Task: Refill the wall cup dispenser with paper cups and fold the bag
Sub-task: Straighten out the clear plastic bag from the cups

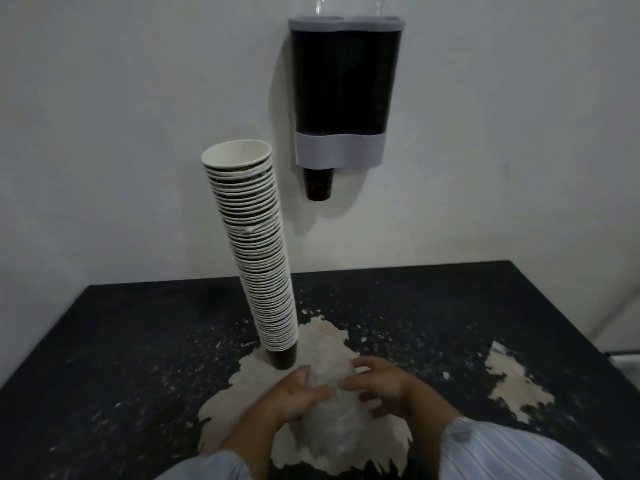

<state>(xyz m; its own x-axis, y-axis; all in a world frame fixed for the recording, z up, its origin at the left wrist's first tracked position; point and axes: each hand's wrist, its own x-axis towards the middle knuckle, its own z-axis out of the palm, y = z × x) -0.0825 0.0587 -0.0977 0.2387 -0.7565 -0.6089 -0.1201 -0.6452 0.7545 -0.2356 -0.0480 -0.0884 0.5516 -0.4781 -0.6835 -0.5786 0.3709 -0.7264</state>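
Note:
A tall stack of paper cups stands upright on the black table, mouth up, leaning slightly left. On the wall hangs the dark cup dispenser with grey bands, and one dark cup pokes out of its bottom. Close to the table's front edge lies a clear plastic bag, crumpled. My left hand grips its left side. My right hand presses on its top right, fingers curled over it.
The table's black surface is worn, with large pale bare patches under the bag and at the right. The white wall rises directly behind the table. My striped sleeves fill the bottom corners.

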